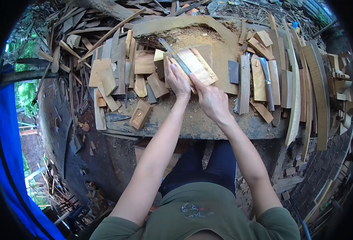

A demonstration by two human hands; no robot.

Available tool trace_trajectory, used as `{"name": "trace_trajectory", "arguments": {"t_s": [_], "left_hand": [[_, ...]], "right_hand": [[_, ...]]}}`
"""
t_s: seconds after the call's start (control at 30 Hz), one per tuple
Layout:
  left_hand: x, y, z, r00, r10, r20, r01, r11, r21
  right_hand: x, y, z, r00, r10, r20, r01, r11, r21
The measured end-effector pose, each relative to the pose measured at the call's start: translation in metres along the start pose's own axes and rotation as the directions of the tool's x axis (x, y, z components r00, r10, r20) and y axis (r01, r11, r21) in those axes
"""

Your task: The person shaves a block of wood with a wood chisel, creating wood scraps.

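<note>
A flat steel ruler [175, 56] with a rounded end lies slantwise across a pale wooden board [199, 64] on the workbench. My left hand [177, 83] is closed around the near-left edge of the board, its fingers partly hidden behind the wood. My right hand [213, 99] has its index finger at the ruler's near end, with the other fingers curled under near the board's lower edge. Just left of the board sits a small wood block [157, 85]. Closer to the bench's front edge is a block with a rectangular recess [141, 114].
Wood offcuts [145, 63] crowd the bench's left side. To the right lie a dark flat piece [233, 72], a chisel-like tool with a long handle [267, 82] and long curved strips [294, 92]. A thick timber [176, 25] borders the sawdust behind. Scrap wood piles up beyond.
</note>
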State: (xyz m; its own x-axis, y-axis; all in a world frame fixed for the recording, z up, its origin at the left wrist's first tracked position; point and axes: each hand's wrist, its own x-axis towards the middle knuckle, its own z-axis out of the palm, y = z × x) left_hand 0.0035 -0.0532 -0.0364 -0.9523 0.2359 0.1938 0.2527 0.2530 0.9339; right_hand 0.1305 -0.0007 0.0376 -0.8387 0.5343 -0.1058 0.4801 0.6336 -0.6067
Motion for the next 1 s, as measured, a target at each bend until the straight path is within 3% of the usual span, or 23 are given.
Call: {"name": "trace_trajectory", "arguments": {"t_s": [0.13,0.27,0.37,0.53,0.63,0.73,0.83,1.0], "left_hand": [[0.003,0.003,0.002,1.000,-0.025,-0.006,0.025,0.998,0.056],[-0.002,0.004,0.003,0.999,-0.029,-0.018,0.030,0.999,0.045],[0.000,0.000,0.003,1.000,0.010,-0.012,-0.009,0.998,0.068],[0.001,0.004,0.006,0.998,-0.038,-0.048,0.040,0.998,0.053],[-0.001,0.003,0.006,0.999,-0.041,-0.035,0.043,0.997,0.067],[0.001,-0.004,0.007,0.999,0.008,-0.040,-0.005,0.998,0.067],[0.002,-0.004,0.006,0.999,0.007,-0.039,-0.004,0.997,0.071],[-0.001,-0.002,0.008,0.998,0.011,-0.055,-0.004,0.993,0.116]], "right_hand": [[-0.035,0.009,-0.008,0.995,-0.013,0.094,0.003,0.994,0.106],[-0.024,0.004,-0.016,0.986,0.026,0.164,-0.009,0.995,-0.103],[-0.005,0.003,-0.005,0.998,-0.040,0.038,0.045,0.991,-0.126],[-0.044,0.006,-0.010,0.993,-0.017,0.119,0.020,0.999,-0.030],[-0.024,0.003,-0.015,0.993,0.019,0.113,0.005,0.978,-0.206],[0.015,0.006,-0.001,0.998,-0.034,-0.057,0.019,0.968,-0.251],[-0.005,0.003,-0.002,0.999,0.034,0.039,-0.028,0.991,-0.131],[-0.037,0.009,-0.006,0.998,-0.050,0.040,0.055,0.991,-0.119]]}}
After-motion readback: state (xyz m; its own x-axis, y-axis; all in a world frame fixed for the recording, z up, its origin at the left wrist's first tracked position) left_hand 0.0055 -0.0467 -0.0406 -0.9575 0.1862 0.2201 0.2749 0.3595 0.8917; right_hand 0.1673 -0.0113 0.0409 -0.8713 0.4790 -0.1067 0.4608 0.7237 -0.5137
